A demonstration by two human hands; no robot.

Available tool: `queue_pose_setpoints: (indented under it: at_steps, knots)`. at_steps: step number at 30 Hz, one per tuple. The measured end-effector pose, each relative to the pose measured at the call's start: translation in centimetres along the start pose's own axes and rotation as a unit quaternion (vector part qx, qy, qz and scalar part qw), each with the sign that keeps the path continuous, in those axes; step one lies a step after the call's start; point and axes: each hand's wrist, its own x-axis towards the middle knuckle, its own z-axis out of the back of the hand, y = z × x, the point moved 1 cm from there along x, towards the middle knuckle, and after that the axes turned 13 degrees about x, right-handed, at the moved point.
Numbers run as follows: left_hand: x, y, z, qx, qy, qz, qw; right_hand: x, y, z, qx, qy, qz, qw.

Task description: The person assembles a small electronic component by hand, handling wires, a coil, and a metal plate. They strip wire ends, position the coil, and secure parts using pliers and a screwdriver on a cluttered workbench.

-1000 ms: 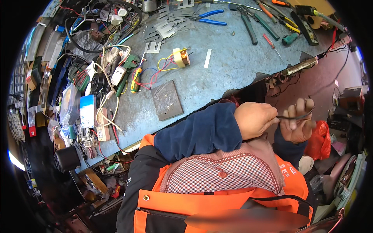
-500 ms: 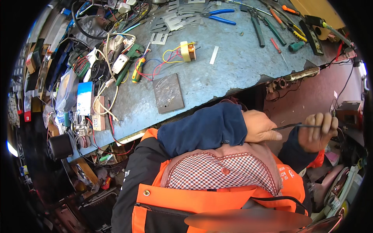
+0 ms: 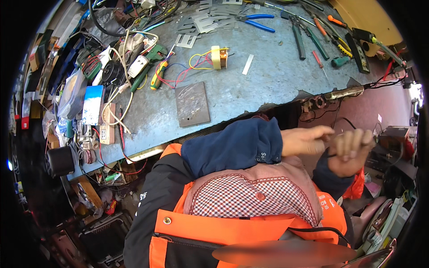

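My left hand (image 3: 306,140) reaches across in front of my body to the right, past the bench's front edge. Its fingers are stretched out with the thumb apart, and nothing shows between them. Close beside its fingertips, my right hand (image 3: 351,149) is closed, knuckles up, around a thin black cord (image 3: 348,121). Part of the cord curves out above the fist and a short dark piece shows at its left side. The rest is hidden by the fingers.
On the blue bench (image 3: 250,89) lie a dark metal plate (image 3: 193,103), a small wired transformer coil (image 3: 219,58), a white strip (image 3: 248,64), thin metal laminations (image 3: 208,23), blue-handled pliers (image 3: 259,21) and a green-yellow screwdriver (image 3: 158,75). Tangled cables crowd the left; several tools lie at the far right.
My left hand has let go of the cord, which was stretched between both hands, and its fingers have straightened. My right hand has come left and closer to it.
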Motion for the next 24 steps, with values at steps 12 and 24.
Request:
queue_pose_setpoints:
  at_steps: [12, 24]
  knots:
    - [0.1, -3.3, 0.1, 0.417, -0.194, -0.073, 0.885, 0.7, -3.0, 0.0, -0.246, 0.007, -0.028, 0.969]
    - [-0.7, -6.0, 1.7, 0.423, -0.183, -0.098, 0.882, -3.7, -3.6, 3.0, -0.507, 0.127, -0.060, 0.850]
